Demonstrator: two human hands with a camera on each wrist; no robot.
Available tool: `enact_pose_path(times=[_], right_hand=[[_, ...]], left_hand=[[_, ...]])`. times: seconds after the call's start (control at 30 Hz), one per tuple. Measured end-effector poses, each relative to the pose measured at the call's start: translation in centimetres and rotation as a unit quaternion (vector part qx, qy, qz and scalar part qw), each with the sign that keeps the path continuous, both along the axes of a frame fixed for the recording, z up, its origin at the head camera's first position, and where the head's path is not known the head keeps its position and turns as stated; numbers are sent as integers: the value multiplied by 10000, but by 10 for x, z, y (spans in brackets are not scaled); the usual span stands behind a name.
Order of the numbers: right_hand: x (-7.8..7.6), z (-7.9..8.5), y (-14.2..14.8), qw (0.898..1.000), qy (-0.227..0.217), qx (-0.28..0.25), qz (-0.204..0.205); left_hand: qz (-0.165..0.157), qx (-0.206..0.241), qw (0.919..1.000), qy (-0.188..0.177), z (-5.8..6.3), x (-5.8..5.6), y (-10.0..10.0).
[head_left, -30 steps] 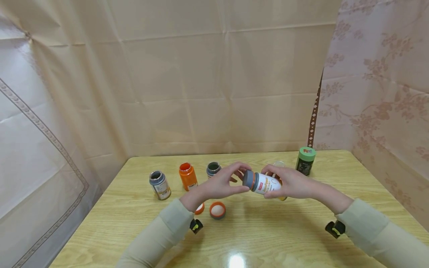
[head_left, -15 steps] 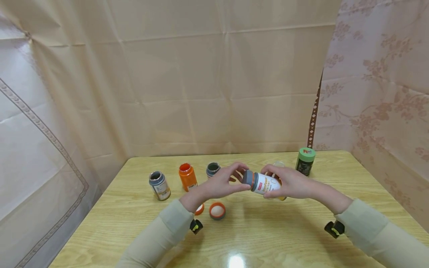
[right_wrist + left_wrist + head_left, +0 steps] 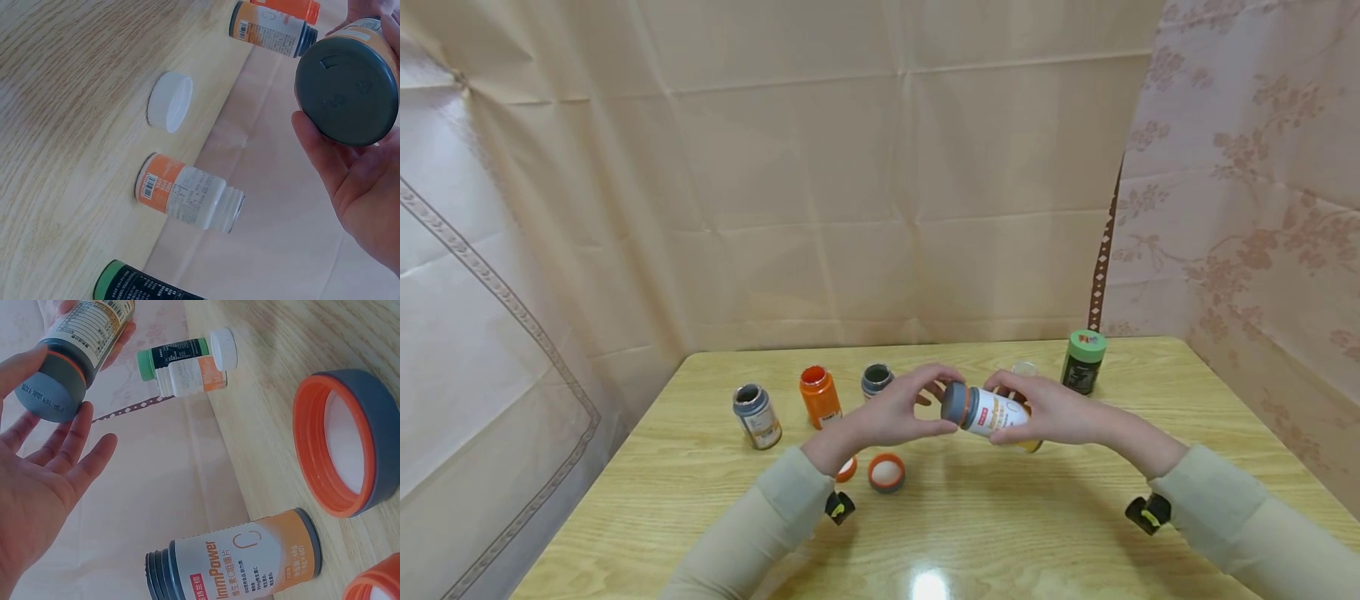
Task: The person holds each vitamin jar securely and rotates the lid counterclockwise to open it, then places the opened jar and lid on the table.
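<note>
A white supplement bottle [image 3: 996,413] is tilted in the air above the table, its grey cap [image 3: 955,403] toward the left. My right hand [image 3: 1056,410] grips the bottle's body, and in the right wrist view its dark base [image 3: 347,90] faces the camera. At the other end my left hand [image 3: 898,414] pinches the cap, thumb on one side and fingertips on the other. An orange band shows at the cap's lower edge. In the left wrist view the ring and little fingers spread away from the cap [image 3: 53,387].
Uncapped bottles stand at the left: a grey-necked one [image 3: 760,417], an orange one [image 3: 822,400] and another [image 3: 877,379] behind my left hand. A grey-orange cap [image 3: 887,472] lies in front. Rightward are an uncapped white bottle [image 3: 187,190], a white cap [image 3: 170,102] and a green-lidded jar [image 3: 1084,360].
The left thumb and fingers slide forward over the cap, then draw back a little to the left. The right hand and the bottle stay almost in place.
</note>
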State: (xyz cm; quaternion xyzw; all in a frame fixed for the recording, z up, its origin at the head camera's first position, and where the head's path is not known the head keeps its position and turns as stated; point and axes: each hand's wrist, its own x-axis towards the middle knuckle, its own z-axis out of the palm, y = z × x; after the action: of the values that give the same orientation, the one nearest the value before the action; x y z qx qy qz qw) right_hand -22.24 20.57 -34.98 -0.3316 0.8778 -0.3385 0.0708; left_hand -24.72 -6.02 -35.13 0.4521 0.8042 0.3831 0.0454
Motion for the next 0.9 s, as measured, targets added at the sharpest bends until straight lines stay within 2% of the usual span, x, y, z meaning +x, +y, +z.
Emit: enact_pose_path(times=[0.23,0.43,0.6,0.9], right_hand=[[-1,0,-1,10000,-53,-40,-32],[-1,0,-1,9999,-53,-6,-90],[1,2,0,9998,-28,-86,-160],[0,5,5,9993,-124,-184,-309]], left_hand=[[210,48,9989,-415,-1,0,0],[266,114,9981,-536,-3,0,0],[482,187,9961,-716,-5,-3,-4],[494,273,9960,-699,-5,-5,-14]])
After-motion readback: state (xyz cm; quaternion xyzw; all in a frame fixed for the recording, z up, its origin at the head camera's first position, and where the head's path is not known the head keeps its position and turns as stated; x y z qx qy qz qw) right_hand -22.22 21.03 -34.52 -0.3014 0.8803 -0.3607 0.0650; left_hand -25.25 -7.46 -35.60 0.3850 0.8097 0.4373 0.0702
